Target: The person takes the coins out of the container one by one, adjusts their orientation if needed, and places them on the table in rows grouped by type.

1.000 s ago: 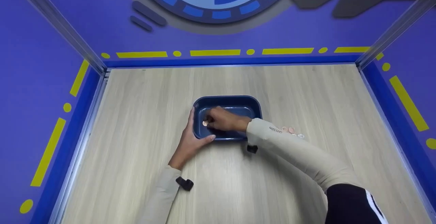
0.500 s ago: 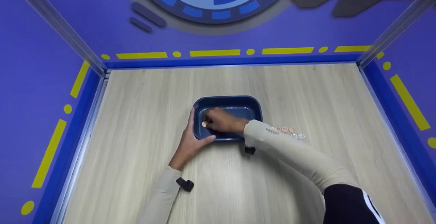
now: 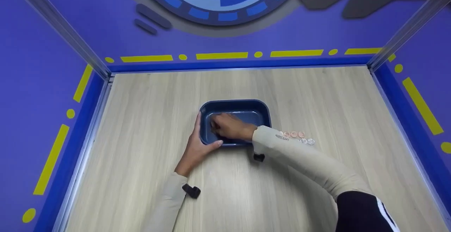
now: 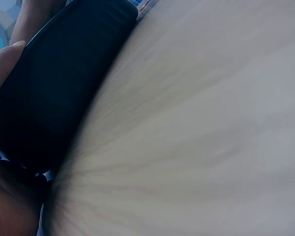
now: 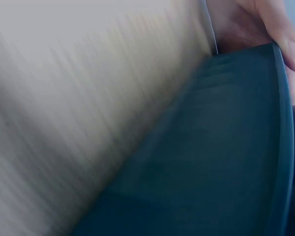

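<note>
A dark blue rectangular tub stands on the wooden table. My left hand grips its near left corner, with the fingers along the left wall and the thumb on the front rim. In the left wrist view, the left thumb lies at the tub's edge. My right hand reaches inside, fingers bent down near the floor of the tub at the left. Its fingertips are mostly hidden, and no coin shows at them. The right wrist view shows the tub's outer wall and part of the left hand.
Right of the tub, copper coins and silver coins lie in two rows on the table, partly covered by the right sleeve. Blue walls with metal corner posts enclose the table at the back and sides.
A copper-coloured coin seen by the right fingertips in both earlier frames is now out of sight. The right hand has shifted only slightly within the tub; the left hand stays put.
</note>
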The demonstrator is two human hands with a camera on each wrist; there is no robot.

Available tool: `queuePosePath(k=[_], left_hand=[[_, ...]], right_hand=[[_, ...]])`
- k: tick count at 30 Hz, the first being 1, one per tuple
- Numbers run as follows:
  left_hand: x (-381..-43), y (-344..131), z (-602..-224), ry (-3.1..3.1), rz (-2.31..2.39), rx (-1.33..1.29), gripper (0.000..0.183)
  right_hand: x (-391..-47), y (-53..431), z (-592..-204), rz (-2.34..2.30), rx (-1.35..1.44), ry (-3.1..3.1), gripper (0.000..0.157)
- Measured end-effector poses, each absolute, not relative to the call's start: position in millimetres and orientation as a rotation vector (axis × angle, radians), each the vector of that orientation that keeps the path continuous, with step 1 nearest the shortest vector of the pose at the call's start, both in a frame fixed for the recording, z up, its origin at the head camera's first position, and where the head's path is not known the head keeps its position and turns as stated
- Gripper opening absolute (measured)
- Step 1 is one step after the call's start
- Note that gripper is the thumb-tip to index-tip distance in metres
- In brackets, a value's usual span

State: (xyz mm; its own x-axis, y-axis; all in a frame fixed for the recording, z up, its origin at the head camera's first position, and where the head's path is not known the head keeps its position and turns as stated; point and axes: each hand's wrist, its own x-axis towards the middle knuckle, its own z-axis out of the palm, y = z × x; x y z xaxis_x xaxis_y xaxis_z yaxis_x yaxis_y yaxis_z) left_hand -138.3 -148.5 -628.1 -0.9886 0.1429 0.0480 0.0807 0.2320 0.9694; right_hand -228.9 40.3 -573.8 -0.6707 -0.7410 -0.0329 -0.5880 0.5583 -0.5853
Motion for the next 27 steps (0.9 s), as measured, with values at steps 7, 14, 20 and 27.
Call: queuePosePath(k=[7,14,20,27], left_hand=[[-138,-148,-628,2.447,1.883,0.200,0.128],[-139,-149,-629,2.449,1.880,0.193,0.129],[-138,-148,-628,2.426,1.901,0.186,0.128],[-139,-147,-628,2.419,1.904,0.179,0.128]], right_hand=[[-225,54,-563,-0.924,-1.116,2.484,0.009],[-223,72,-556,-1.077,-1.101,2.450,0.008],[-220,85,-554,-1.123,-1.085,2.460,0.007],[-216,98,-551,-1.114,-1.039,2.470,0.006]])
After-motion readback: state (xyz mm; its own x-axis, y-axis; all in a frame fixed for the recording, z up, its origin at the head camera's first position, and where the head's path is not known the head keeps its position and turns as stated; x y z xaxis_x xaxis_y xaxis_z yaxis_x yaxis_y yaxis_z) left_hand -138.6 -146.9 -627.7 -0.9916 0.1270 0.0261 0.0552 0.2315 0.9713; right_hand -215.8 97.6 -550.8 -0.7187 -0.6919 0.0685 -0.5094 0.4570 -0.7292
